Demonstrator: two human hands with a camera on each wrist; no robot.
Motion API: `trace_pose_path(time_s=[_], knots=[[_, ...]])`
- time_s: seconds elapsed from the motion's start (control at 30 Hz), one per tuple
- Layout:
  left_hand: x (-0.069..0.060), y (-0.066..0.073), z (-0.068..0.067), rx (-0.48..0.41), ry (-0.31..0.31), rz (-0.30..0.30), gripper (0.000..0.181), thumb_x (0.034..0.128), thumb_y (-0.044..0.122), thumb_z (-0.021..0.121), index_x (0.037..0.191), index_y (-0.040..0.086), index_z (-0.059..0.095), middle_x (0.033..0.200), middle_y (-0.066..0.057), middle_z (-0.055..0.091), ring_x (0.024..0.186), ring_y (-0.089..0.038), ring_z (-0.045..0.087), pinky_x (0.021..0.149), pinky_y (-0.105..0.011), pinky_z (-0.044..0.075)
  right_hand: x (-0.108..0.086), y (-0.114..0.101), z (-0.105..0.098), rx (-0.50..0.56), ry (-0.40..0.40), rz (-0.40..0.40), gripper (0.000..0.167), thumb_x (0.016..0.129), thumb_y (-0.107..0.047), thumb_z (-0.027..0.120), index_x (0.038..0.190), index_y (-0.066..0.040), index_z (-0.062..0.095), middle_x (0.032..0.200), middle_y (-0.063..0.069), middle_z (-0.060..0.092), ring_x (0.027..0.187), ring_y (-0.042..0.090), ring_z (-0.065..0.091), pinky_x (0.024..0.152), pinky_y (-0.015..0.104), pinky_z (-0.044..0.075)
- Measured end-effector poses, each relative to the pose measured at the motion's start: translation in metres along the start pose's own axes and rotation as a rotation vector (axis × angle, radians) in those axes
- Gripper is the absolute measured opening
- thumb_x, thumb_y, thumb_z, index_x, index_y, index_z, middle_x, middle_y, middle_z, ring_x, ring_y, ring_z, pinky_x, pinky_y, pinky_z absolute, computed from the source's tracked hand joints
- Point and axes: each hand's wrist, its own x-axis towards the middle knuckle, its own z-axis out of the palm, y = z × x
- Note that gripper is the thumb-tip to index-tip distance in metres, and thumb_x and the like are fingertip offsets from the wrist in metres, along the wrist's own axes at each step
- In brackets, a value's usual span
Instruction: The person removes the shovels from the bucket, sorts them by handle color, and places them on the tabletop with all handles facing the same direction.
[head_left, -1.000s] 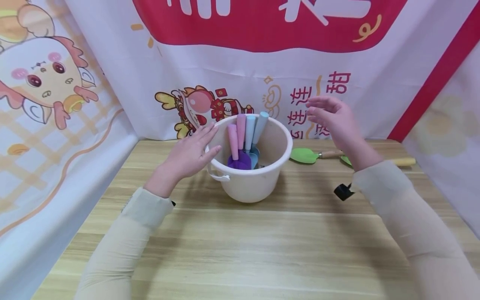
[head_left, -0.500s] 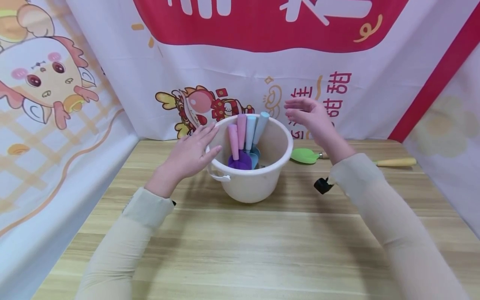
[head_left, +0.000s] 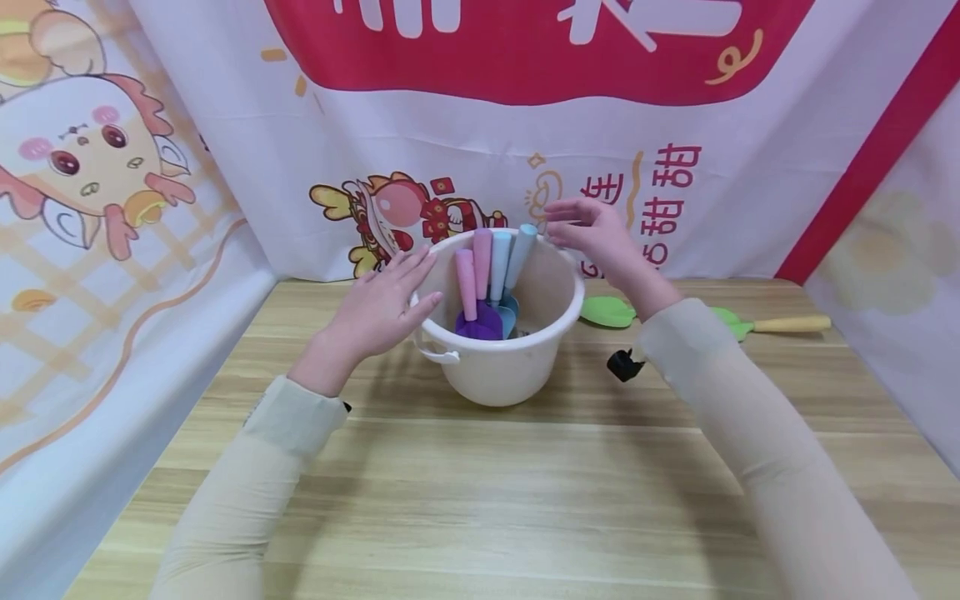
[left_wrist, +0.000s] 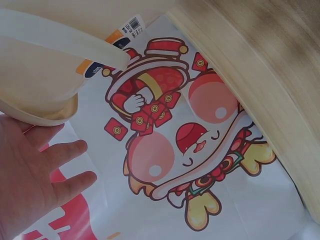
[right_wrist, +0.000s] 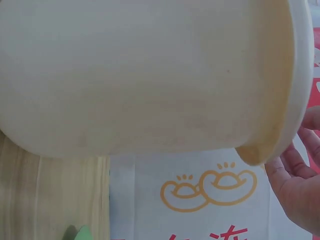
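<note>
A white bucket (head_left: pixel 498 375) stands upright on the wooden table, its white handle (head_left: pixel 438 353) hanging down at the left. Inside lean two shovels with pink handles (head_left: pixel 467 283) and purple blades (head_left: pixel 480 323), beside two with light blue handles (head_left: pixel 517 258). My left hand (head_left: pixel 378 308) rests on the bucket's left rim, fingers straight and spread; the left wrist view shows those fingers (left_wrist: pixel 70 187) by the rim. At the right back rim is my right hand (head_left: pixel 596 237), fingers loosely bent above the bucket's edge. In the right wrist view its fingers (right_wrist: pixel 295 170) are near the rim (right_wrist: pixel 295 100).
Right of the bucket lies a green-bladed trowel (head_left: pixel 607 312), partly behind my right forearm. Farther right is another green trowel with a yellowish handle (head_left: pixel 791 324). A printed cloth (head_left: pixel 480 125) hangs behind the table, with more cloth at both sides.
My right hand has moved left, from above the green trowels to the bucket's right rim. The left hand, bucket and shovels have stayed in place.
</note>
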Motion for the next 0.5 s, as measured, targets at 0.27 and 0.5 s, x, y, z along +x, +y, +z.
trace_pose_path(time_s=[0.27, 0.5], knots=[[-0.002, 0.000, 0.000, 0.000, -0.003, -0.003, 0.071, 0.1069, 0.055, 0.038, 0.165, 0.018, 0.019, 0.171, 0.001, 0.007, 0.156, -0.032, 0.007, 0.117, -0.071, 0.014, 0.006, -0.006, 0.010, -0.139, -0.014, -0.035, 0.041, 0.099, -0.012, 0.067, 0.139, -0.003, 0.060, 0.139, 0.016, 0.061, 0.123, 0.028, 0.059, 0.105, 0.043, 0.049], [-0.002, 0.001, -0.001, -0.004, 0.009, 0.002, 0.071, 0.1069, 0.055, 0.038, 0.165, 0.018, 0.020, 0.171, 0.001, 0.008, 0.156, -0.032, 0.009, 0.117, -0.071, 0.015, 0.014, -0.006, 0.017, -0.225, -0.016, -0.027, 0.039, 0.099, -0.011, 0.068, 0.137, -0.004, 0.061, 0.139, 0.015, 0.061, 0.125, 0.029, 0.058, 0.107, 0.044, 0.047]])
